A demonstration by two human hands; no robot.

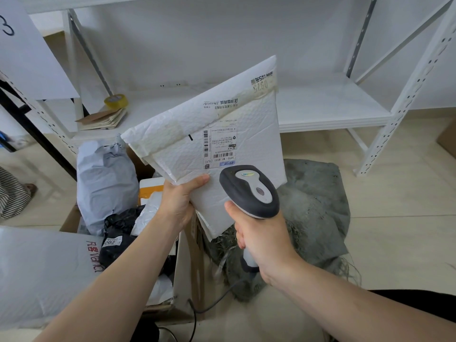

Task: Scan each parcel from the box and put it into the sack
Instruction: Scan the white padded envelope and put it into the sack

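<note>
My left hand (179,199) grips the lower left edge of a white padded parcel (197,134), thumb on its front, and holds it up with the label and barcodes facing me. My right hand (259,238) grips the handle of a grey and white barcode scanner (249,188), whose head points at the label from just below it. Under the parcel on the left stands the open cardboard box (195,245) with grey, black and white parcels inside. On the floor to the right lies the grey woven sack (318,211), partly hidden behind the parcel and scanner.
A white metal shelf rack (328,107) stands behind, with a roll of yellow tape (116,101) and flat cardboard on its low shelf. A large white plastic bag (42,272) lies at the lower left. The scanner's cable (209,307) runs down past the box.
</note>
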